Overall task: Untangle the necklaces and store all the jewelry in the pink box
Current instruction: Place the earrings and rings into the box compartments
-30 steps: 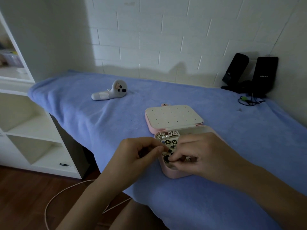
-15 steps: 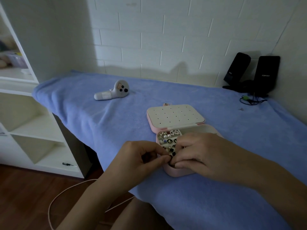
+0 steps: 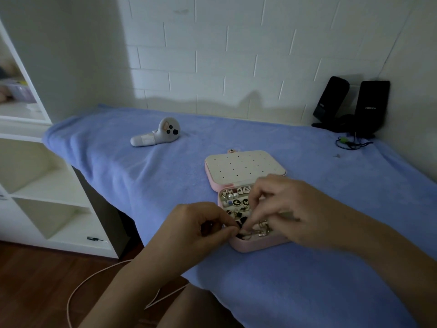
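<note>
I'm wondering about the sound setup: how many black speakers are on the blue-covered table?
2. Both stand in the far right corner by the wall: a tilted speaker and, just beside it, an upright speaker. None seem hidden.

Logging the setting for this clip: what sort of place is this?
Probably a room in a home, perhaps a bedroom or study: a blue cloth-covered table against a white brick wall, white open shelving at the left, and black desktop speakers.

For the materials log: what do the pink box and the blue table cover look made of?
Pink box: probably smooth matte plastic or faux leather, judging by its even surface and rounded corners. Blue table cover: soft fleece or terry cloth; fuzzy nap, draped folds.
</note>
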